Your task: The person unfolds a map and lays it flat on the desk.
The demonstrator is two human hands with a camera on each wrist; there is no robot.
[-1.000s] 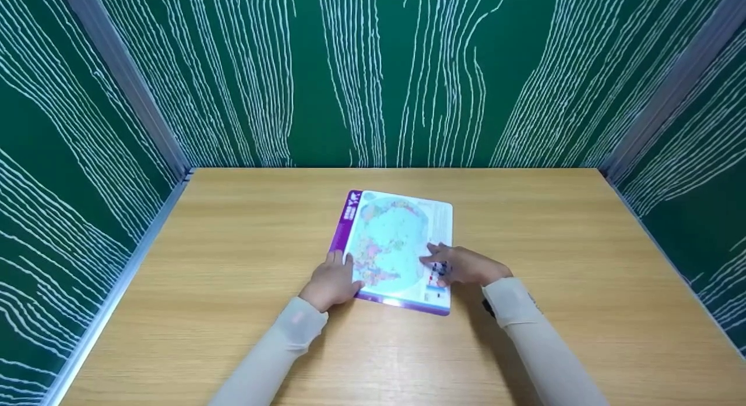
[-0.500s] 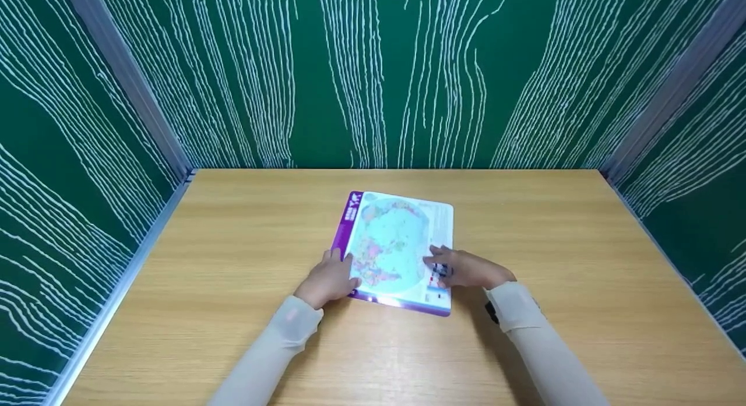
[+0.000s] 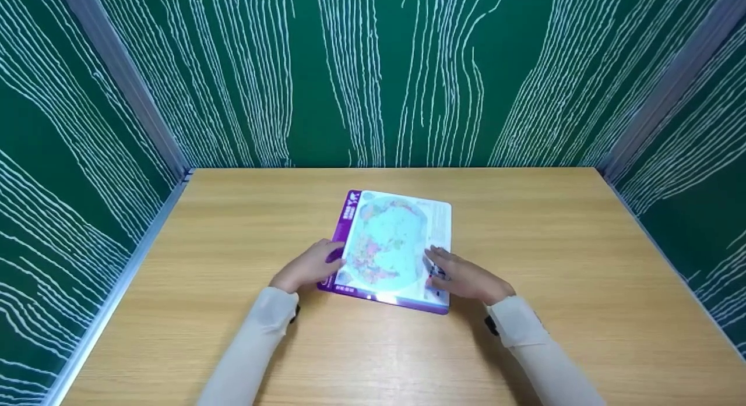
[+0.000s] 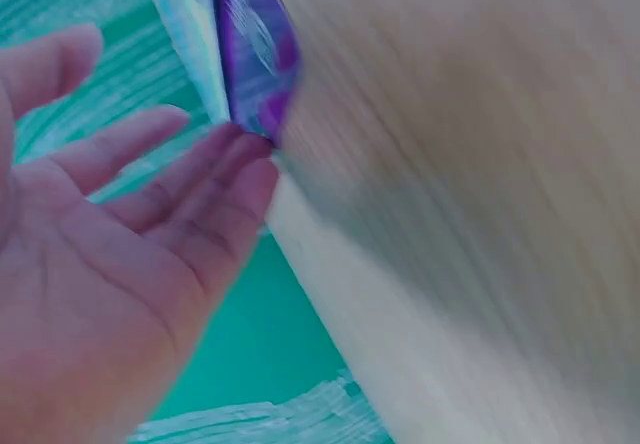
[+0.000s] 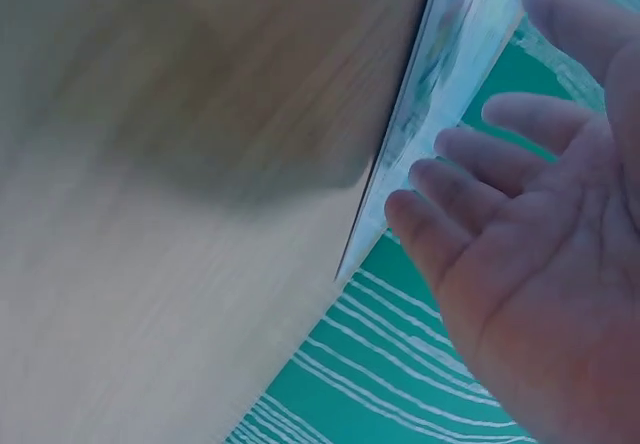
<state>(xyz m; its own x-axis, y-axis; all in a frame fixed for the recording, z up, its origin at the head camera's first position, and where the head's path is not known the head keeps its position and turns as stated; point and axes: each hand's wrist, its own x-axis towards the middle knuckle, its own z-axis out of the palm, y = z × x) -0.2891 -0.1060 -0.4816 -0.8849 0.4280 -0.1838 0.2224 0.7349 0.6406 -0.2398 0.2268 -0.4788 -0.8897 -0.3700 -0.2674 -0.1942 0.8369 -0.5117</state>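
A world map sheet (image 3: 387,237) with a purple border lies slightly turned on the wooden table. My left hand (image 3: 309,267) is at its lower left edge, fingertips over the purple border and thumb near the printed area. In the left wrist view, the relaxed fingers of the left hand (image 4: 130,229) reach the purple corner (image 4: 260,54). Over the lower right part of the map, my right hand (image 3: 469,278) spreads its fingers and covers some small print. The right wrist view has the loosely extended right hand (image 5: 530,224) beside the map's edge (image 5: 430,94).
Green panels (image 3: 408,74) with wavy white lines rise behind the table (image 3: 524,219) and on both sides. Grey metal posts (image 3: 125,74) stand at the back corners. A bright reflection falls on the map's near edge.
My left hand has shifted left and outward, uncovering the map's lower left purple corner. The right hand stays nearly in place, its fingers a little straighter. The map has hardly moved.
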